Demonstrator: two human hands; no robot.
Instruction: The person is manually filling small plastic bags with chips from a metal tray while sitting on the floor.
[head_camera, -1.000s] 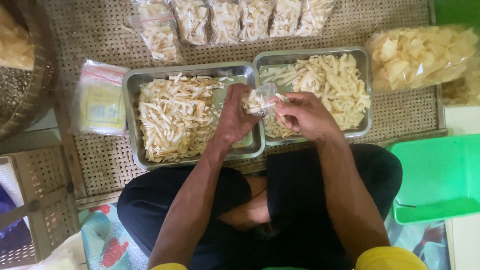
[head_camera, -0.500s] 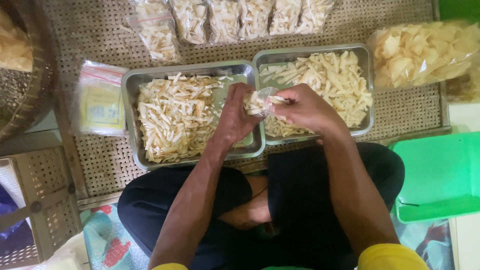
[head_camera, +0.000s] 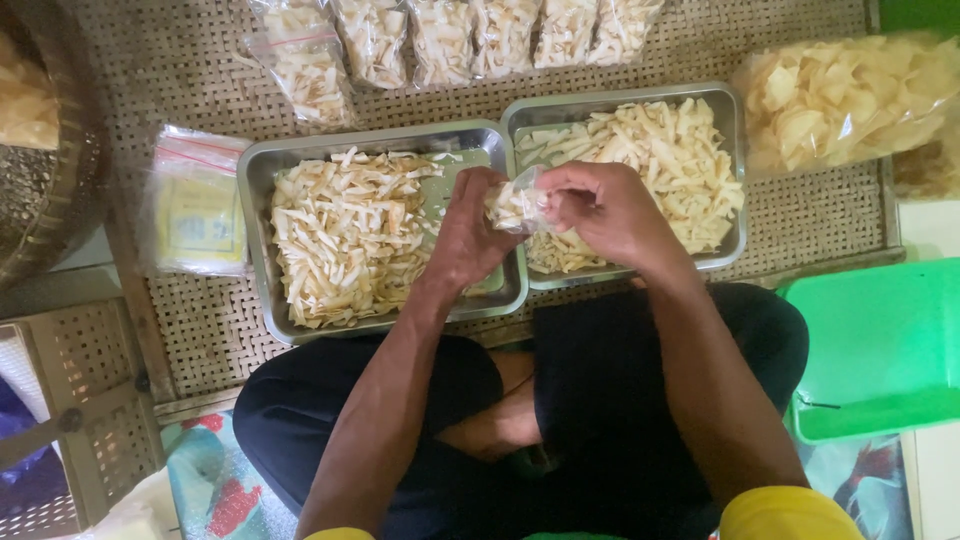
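Note:
My left hand (head_camera: 468, 235) holds a small clear plastic bag (head_camera: 514, 205) partly filled with pale chip strips, above the seam between two metal trays. My right hand (head_camera: 610, 215) is closed at the bag's mouth, fingers pinching its top edge. The left tray (head_camera: 260, 160) and the right tray (head_camera: 728, 105) both hold heaps of the same pale strips. Whether my right fingers hold strips is hidden.
Several filled clear bags (head_camera: 440, 40) lie in a row on the woven mat (head_camera: 190, 60) behind the trays. A stack of empty bags (head_camera: 195, 205) lies left. A large bag of chips (head_camera: 840, 100) sits right, a green tub (head_camera: 880, 345) at the near right, a basket (head_camera: 45, 150) far left.
My right hand has moved left and closed in on the bag's mouth. The left hand and the bag have barely shifted.

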